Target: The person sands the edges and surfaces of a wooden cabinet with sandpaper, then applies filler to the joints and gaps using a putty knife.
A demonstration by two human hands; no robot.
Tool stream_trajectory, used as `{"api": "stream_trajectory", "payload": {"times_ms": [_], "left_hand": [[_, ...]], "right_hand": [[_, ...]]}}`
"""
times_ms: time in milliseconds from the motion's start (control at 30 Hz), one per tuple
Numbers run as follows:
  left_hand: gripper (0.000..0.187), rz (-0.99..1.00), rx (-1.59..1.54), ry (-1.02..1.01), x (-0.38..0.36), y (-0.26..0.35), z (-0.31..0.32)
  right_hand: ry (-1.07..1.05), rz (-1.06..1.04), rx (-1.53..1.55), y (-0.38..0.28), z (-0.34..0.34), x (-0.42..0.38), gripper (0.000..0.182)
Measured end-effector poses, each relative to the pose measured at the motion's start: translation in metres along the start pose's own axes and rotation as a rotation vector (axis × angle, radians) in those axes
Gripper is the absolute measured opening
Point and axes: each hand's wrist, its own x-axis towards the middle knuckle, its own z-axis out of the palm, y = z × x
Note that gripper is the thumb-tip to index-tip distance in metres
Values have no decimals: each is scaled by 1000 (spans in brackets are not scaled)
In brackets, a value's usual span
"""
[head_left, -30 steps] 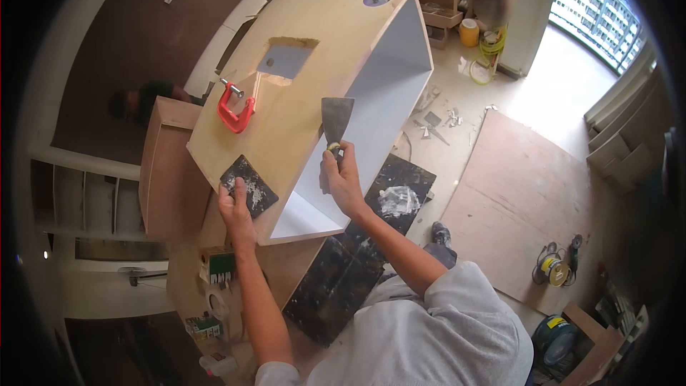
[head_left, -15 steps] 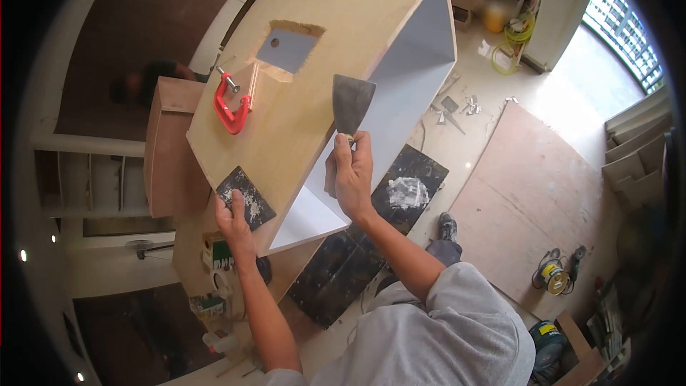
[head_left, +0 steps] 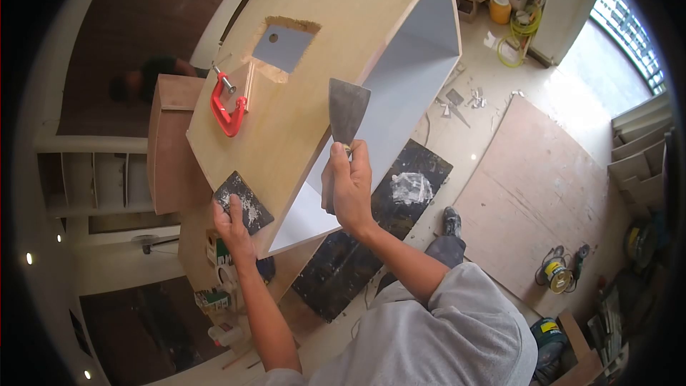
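My right hand (head_left: pixel 350 189) is wrapped round the handle of a putty knife (head_left: pixel 348 109), its broad grey blade pointing up and away over the edge of a plywood cabinet (head_left: pixel 307 111). In my left hand (head_left: pixel 234 227) is a dark square plate (head_left: pixel 244 204) smeared with whitish putty, held over the cabinet's near left corner. A red C-clamp (head_left: pixel 227 114) sits on the cabinet's left edge beside a small wood piece (head_left: pixel 244 87). Beyond it is a rough-edged rectangular cutout (head_left: pixel 286 48). The cabinet's open side shows a pale inner panel (head_left: pixel 411 64).
A black board (head_left: pixel 350 264) bearing a white smear lies below the cabinet. To the right, a large plywood sheet (head_left: pixel 536 193) covers floor, with a spool (head_left: pixel 557 275) on it. Scraps (head_left: pixel 457 100) and a yellow hose (head_left: pixel 525 28) lie farther off. A person (head_left: pixel 161 75) is at the left.
The whole view has shifted slightly. Both hands keep their tools, and the putty knife remains raised beside the cabinet edge with its blade turned a little.
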Motion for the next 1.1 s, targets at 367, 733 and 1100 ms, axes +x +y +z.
{"api": "stream_trajectory", "payload": {"times_ms": [367,733,1100], "left_hand": [[34,-20,0,-14,1,-11,-11],[33,2,-36,-22,-1,-4,-4],[32,-8,234,-44,-1,-8,-9]], "right_hand": [[-7,34,-45,-15,-6,-2,36],[-16,63,-78,-21,-10,-7,40],[-42,117,-189,-35,-15,-13,45]]}}
